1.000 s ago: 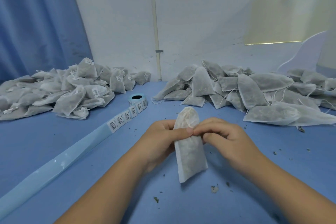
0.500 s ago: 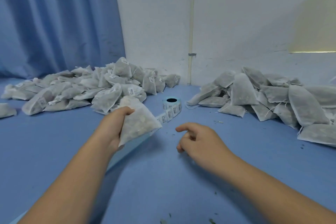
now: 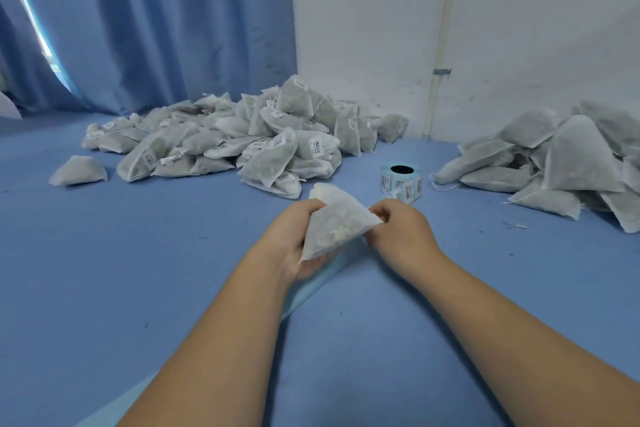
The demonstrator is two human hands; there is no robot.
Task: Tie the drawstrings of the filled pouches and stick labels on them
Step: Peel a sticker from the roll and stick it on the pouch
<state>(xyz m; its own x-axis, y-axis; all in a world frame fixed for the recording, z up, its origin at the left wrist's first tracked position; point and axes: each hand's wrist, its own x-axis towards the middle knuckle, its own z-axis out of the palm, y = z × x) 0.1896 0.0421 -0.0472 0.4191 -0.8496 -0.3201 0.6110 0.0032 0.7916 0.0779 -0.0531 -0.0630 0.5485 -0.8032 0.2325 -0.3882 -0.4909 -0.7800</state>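
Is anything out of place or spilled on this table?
One stray pouch lies alone, left of the labelled pile, and shows no label. Dark crumbs dot the table near the right pile. Nothing else stands out.

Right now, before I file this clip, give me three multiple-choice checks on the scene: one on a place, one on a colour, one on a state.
1. Where does the label roll stand?
A. On top of a heap
B. On the table, between the labelled pile and the pile without visible labels
C. In a hand

2. What colour is the table top?
A. Blue
B. Green
C. Brown

3. How is the nearest pouch held?
A. It lies untouched on the table
B. One hand alone grips it
C. The left hand grips it and the right hand pinches its corner

Answers: 1 B, the roll sits on bare table in the gap between the piles. 2 A, the surface is blue all round. 3 C, both hands have fingers on the pouch.
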